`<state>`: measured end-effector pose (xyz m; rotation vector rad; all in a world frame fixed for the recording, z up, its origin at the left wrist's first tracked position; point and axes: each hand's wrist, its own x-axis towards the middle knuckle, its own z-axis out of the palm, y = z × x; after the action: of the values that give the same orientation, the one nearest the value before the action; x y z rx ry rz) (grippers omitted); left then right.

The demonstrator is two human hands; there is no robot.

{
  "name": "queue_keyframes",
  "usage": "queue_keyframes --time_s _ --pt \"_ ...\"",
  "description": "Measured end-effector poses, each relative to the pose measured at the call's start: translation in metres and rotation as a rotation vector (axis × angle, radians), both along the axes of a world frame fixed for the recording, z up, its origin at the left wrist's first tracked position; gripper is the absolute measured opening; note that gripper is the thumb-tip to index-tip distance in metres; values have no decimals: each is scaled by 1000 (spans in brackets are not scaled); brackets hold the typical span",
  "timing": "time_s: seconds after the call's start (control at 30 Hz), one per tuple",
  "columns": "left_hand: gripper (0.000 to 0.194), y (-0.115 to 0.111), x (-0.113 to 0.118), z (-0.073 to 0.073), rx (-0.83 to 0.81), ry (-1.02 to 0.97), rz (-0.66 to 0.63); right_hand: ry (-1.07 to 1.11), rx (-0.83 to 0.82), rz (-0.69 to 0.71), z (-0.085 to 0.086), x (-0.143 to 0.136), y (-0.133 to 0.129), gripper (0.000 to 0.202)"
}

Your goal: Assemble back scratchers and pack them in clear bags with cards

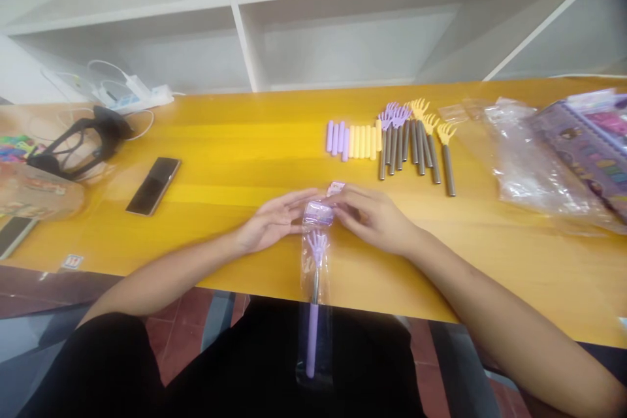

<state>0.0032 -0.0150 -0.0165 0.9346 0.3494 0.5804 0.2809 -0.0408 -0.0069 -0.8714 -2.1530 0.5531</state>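
Note:
A purple back scratcher (312,339) lies in a clear plastic bag (322,281) with a printed header card (318,213) at its top. The bag hangs over the table's front edge toward my lap. My right hand (375,217) pinches the bag's top by the card, thumb and fingers together. On the other side, my left hand (274,219) has its fingers stretched out against or just beside the bag's edge; whether they touch it I cannot tell. A second small printed piece (336,188) shows just behind my fingers.
Behind my hands are purple tubes (336,137), yellow tubes (362,142) and several metal-handled scratchers (421,147). Clear bags (524,170) and a purple printed box (582,150) lie right. A phone (153,185), black headset (81,144) and power strip (142,96) lie left.

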Motion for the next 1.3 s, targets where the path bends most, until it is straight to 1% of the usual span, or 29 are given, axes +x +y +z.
queue_keyframes --time_s 0.13,0.33,0.37,0.47,0.53,0.63,0.7,0.83,0.9,1.03,1.13,1.2,1.3 --pt "66 -1 1 1 19 -9 -12 -34 -36 37 -3 2 -1 29" --pt "66 0 1 4 27 6 -31 -98 -33 23 -3 2 -2 29" --pt "66 0 1 5 28 11 -31 -86 -24 -7 -2 3 -1 28" --pt "65 1 1 6 31 15 -33 -51 -27 -161 0 5 0 28" --pt "63 1 1 7 31 14 -36 -43 -33 -200 1 6 2 28" --pt "65 0 2 6 14 10 -15 -2 -16 -96 1 5 3 12" --pt "65 -1 3 4 -17 20 20 41 -14 -5 0 4 2 9" --pt "47 -1 3 -6 -34 147 47 11 -14 124 -3 -1 -2 10" --pt "42 -1 3 -11 29 231 62 -21 -5 154 -6 -3 -3 10" --pt "37 -1 3 -15 246 406 77 -29 -9 169 -10 -3 -2 12" --pt "37 -2 3 -17 324 486 112 -20 -49 176 -10 -4 -2 9" --pt "37 -3 4 -17 356 517 135 11 -91 124 -11 -8 -4 15" --pt "36 -5 5 -15 408 524 137 116 -222 -49 -14 -17 -8 28"
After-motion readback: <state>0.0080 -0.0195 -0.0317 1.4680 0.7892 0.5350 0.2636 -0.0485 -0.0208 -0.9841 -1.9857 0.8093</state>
